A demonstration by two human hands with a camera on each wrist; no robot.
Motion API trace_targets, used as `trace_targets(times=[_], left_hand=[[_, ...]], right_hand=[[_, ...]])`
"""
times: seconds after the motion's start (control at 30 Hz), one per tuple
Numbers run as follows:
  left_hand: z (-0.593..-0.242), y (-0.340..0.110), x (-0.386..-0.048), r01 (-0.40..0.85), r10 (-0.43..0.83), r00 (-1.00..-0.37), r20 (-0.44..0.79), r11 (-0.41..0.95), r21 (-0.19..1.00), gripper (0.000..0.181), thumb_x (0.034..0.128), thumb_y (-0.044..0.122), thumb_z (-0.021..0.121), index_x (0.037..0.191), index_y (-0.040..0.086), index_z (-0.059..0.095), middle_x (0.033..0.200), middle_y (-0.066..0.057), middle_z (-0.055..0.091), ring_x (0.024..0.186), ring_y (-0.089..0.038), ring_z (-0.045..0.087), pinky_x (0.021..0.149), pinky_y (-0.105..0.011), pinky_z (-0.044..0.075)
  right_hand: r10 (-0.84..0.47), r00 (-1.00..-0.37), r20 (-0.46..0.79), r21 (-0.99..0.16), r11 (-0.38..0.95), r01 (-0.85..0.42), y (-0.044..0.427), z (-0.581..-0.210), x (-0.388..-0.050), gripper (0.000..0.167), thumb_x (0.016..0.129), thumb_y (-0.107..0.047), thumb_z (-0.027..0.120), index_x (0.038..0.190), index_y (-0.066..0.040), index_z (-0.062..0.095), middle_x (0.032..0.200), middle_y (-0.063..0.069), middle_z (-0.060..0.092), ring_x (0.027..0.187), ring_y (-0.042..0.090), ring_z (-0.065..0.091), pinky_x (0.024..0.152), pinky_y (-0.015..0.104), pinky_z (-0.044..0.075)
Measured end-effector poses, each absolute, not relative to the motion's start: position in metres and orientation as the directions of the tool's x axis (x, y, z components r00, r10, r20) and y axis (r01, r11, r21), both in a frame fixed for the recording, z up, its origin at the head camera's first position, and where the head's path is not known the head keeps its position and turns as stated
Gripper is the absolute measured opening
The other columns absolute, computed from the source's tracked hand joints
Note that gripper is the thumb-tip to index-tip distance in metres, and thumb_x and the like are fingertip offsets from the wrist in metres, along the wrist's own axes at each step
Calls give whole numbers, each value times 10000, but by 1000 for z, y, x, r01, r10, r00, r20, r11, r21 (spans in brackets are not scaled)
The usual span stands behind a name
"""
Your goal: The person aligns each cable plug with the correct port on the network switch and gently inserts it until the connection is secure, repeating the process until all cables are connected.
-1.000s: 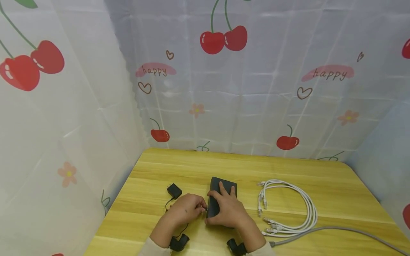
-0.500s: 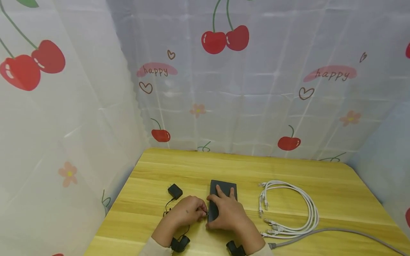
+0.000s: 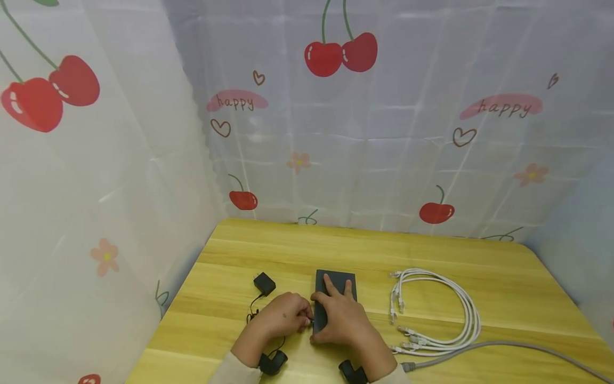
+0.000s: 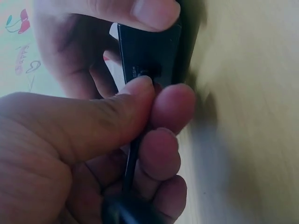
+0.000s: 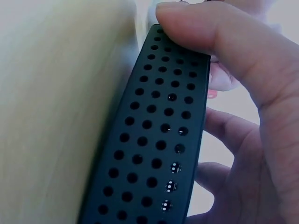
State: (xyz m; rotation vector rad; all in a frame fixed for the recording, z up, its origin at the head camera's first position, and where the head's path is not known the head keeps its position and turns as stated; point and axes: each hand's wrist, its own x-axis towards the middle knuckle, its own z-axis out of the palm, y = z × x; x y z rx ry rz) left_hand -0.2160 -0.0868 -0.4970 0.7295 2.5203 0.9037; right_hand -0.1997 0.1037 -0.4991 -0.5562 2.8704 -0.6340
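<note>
A flat black box with a perforated side, apparently a network switch [image 3: 338, 278], lies on the wooden table. My right hand [image 3: 342, 320] holds it, fingers spread over the top and thumb at the near left corner. Along its left side, my left hand [image 3: 286, 314] pinches the plug end of a thin black power cord [image 4: 131, 163] between thumb and fingertips. In the left wrist view the plug is at the socket beside a small printed label; fingertips hide how deep it sits. The cord's black power adapter [image 3: 264, 284] lies beyond my left hand.
Right of the switch lies a loop of white network cables [image 3: 472, 314] with clear connectors. A thicker grey cable [image 3: 508, 344] runs off to the right edge. A cherry-patterned curtain [image 3: 384, 160] encloses the table's back and sides.
The switch has turned slightly, now lying straighter under my right hand. My left hand has shifted a little along with its side, still pinching the cord's plug end.
</note>
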Motion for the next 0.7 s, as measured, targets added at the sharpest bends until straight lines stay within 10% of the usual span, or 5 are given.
trace_targets(times=[0.7], left_hand=[[-498, -82, -212, 375, 592, -782, -196, 698, 610, 156, 964, 116, 638, 826, 182, 670, 624, 103, 556, 520, -69, 470, 547, -230, 400]], right_hand=[[-354, -931, -89, -379, 876, -297, 99, -499, -197, 867, 583, -580, 888, 1354, -307, 601, 1632, 167, 232, 1373, 685, 130, 719, 776, 420]])
